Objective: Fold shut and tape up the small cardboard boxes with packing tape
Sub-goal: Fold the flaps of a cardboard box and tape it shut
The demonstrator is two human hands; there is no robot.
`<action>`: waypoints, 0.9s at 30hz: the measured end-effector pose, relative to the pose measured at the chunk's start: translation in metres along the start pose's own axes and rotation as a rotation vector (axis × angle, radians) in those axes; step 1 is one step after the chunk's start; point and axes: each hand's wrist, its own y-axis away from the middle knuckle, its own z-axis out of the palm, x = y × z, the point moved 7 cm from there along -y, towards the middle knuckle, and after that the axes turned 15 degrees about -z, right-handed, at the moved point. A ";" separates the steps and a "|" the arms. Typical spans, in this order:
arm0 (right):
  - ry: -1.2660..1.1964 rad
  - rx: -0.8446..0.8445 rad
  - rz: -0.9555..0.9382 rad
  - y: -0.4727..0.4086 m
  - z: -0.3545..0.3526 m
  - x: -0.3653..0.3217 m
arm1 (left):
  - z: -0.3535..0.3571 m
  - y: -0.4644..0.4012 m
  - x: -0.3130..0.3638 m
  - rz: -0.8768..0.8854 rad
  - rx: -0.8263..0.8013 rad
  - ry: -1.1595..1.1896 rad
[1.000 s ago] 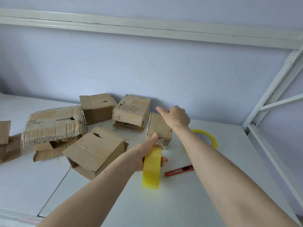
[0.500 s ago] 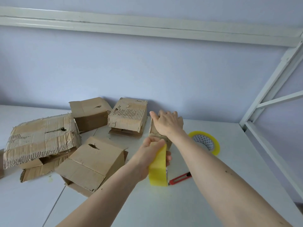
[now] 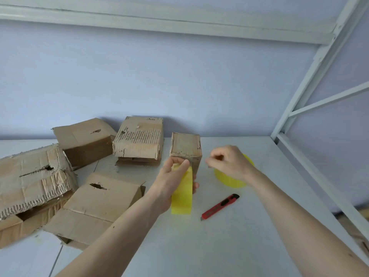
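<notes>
The left hand (image 3: 169,182) grips the light, stiff yellow tape roll (image 3: 182,193) by its rim; the right hand's (image 3: 229,163) fingers curl as if pinching, contents unclear, beside the small closed cardboard box (image 3: 185,149).

Soft, even daylight leaves faint shadows behind the cardboard boxes (image 3: 137,140), with wide-angle bending and slight blur at the edges.

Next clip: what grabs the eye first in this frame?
The yellow tape roll, gripped upright in the left hand at centre, stands out. Just behind it sits a small closed box, with the right hand curled beside it. A red utility knife lies on the white table.
</notes>
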 end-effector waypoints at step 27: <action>0.675 -0.184 -0.276 0.017 -0.026 -0.098 | 0.001 0.016 -0.006 0.030 0.008 0.023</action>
